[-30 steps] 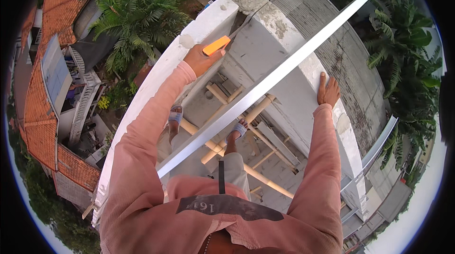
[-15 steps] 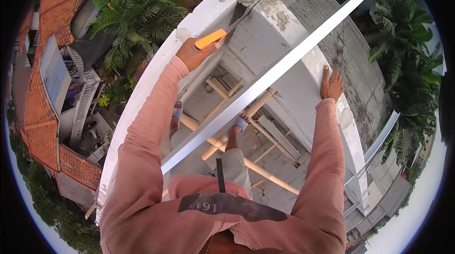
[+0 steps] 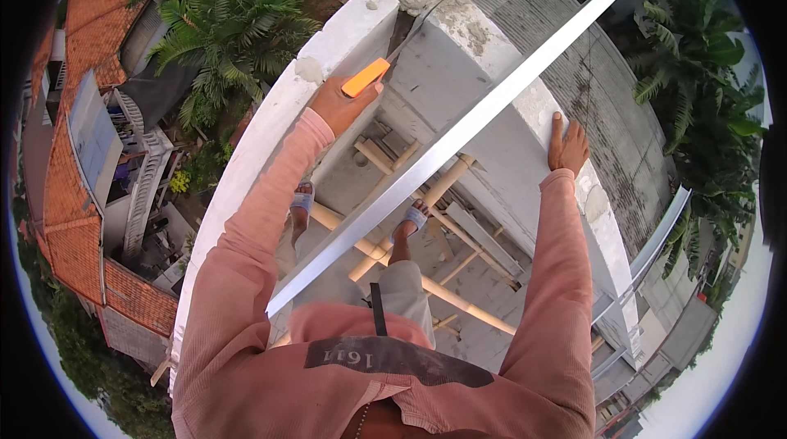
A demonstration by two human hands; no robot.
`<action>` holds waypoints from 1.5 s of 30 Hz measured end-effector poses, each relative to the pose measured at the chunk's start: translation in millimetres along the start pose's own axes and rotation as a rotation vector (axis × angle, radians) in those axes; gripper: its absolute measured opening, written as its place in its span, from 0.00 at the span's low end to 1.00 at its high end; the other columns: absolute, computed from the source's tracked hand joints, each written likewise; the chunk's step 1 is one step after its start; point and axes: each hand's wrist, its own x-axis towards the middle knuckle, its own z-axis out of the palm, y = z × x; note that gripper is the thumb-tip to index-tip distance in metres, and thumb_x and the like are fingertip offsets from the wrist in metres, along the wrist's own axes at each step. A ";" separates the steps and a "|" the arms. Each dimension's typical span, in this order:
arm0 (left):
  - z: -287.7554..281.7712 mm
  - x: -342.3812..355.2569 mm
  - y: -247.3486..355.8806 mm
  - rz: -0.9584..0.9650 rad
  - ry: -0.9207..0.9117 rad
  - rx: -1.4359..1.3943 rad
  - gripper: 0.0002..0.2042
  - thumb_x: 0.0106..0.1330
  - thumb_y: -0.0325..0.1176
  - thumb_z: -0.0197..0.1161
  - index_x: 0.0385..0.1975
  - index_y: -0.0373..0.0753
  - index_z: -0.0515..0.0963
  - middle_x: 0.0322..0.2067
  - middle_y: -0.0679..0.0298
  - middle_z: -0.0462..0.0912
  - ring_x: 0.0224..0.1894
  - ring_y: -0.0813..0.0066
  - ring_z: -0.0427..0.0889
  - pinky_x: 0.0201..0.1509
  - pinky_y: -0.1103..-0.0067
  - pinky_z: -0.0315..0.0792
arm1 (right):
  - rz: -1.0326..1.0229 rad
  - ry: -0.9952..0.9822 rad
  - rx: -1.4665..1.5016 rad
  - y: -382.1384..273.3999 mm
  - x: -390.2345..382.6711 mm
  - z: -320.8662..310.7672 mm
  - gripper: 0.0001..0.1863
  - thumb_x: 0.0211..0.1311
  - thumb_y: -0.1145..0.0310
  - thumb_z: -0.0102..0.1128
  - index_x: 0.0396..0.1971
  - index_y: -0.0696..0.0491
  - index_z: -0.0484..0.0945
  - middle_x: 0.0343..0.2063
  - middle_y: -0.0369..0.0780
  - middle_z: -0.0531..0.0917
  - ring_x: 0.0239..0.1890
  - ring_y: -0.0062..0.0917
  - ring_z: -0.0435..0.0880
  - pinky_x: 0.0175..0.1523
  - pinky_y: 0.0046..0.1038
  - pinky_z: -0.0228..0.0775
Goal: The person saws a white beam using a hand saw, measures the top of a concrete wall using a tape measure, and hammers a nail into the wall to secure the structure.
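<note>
My left hand (image 3: 348,103) is wrapped round the orange handle (image 3: 366,77) of what looks like a hand saw. Its thin dark blade, seen nearly edge-on, reaches toward the corner where the white walls meet. Resting on top of the right wall (image 3: 537,115), my right hand (image 3: 567,145) has its fingers stretched out and holds nothing. Between my arms a long silver metal bar (image 3: 443,148) slants across, from beside my left elbow up over the right wall. Its near end lies close to my body.
The left wall (image 3: 246,168) curves along my left side. Below me are bamboo poles (image 3: 459,300), with my sandalled feet (image 3: 410,222) among them. A grey corrugated roof (image 3: 590,70) lies beyond the right wall, palms (image 3: 217,25) and orange tiled roofs (image 3: 90,21) to the left.
My left hand and the orange handle have drawn slightly back toward me and tilted. The view has shifted a little. My right hand stays on the wall, and the bar still lies across it.
</note>
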 end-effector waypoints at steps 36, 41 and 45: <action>6.6 4.1 -3.6 0.109 0.043 -0.216 0.19 0.65 0.45 0.64 0.39 0.31 0.82 0.26 0.68 0.81 0.31 0.82 0.74 0.39 0.77 0.72 | 0.017 -0.094 -0.004 0.7 -5.2 0.1 0.36 0.68 0.34 0.39 0.55 0.51 0.73 0.55 0.44 0.75 0.61 0.41 0.69 0.67 0.43 0.53; -0.2 -67.4 -35.3 0.053 0.024 -0.114 0.18 0.67 0.41 0.63 0.47 0.33 0.81 0.35 0.65 0.84 0.37 0.82 0.77 0.45 0.79 0.74 | -0.016 -0.051 0.032 10.8 -6.2 -4.8 0.36 0.68 0.34 0.38 0.53 0.52 0.74 0.54 0.45 0.75 0.60 0.42 0.70 0.67 0.44 0.53; -25.6 -124.3 -43.6 -0.064 0.001 -0.190 0.18 0.67 0.42 0.64 0.48 0.34 0.81 0.32 0.67 0.82 0.35 0.84 0.76 0.41 0.79 0.74 | -0.006 -0.057 0.022 6.3 -8.9 -6.6 0.36 0.68 0.34 0.38 0.54 0.52 0.73 0.54 0.45 0.75 0.60 0.41 0.70 0.67 0.43 0.53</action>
